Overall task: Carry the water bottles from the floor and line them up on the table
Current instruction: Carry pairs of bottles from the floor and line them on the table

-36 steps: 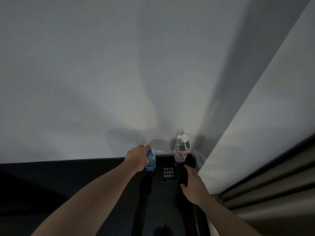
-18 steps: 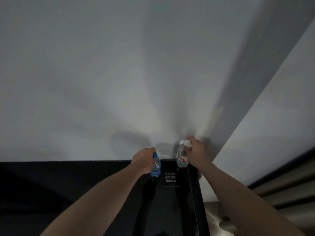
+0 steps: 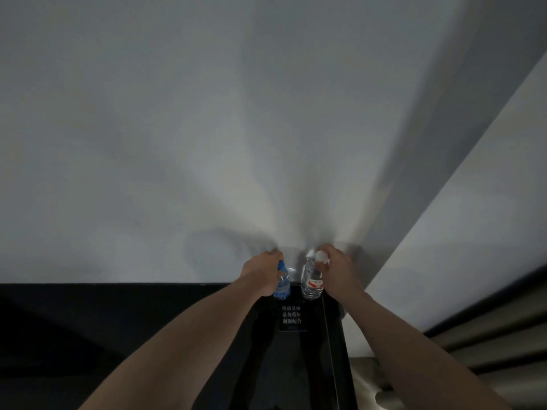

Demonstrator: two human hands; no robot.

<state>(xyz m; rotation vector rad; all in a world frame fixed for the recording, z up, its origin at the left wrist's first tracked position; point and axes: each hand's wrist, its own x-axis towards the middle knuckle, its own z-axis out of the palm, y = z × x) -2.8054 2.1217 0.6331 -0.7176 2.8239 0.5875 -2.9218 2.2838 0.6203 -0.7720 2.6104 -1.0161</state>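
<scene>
Two clear water bottles stand side by side at the far right corner of a glossy black table [image 3: 148, 335], close to the white wall. The blue-capped bottle [image 3: 282, 284] with a blue label is on the left, and my left hand [image 3: 262, 272] is wrapped around its neck and upper body. The white-capped bottle [image 3: 310, 282] with a red label is on the right, and my right hand [image 3: 337, 270] grips it at the cap and shoulder. Both bottles are upright, a small gap apart.
A small black sign with white characters [image 3: 291, 318] lies on the table just in front of the bottles. The white wall [image 3: 207, 143] rises directly behind. The table's right edge [image 3: 344, 350] borders a gap, with dark horizontal slats [image 3: 488, 335] beyond.
My right hand rose from the table and took hold of the white-capped bottle's top. My left hand kept its hold on the blue-capped bottle, which now stands closer to the wall.
</scene>
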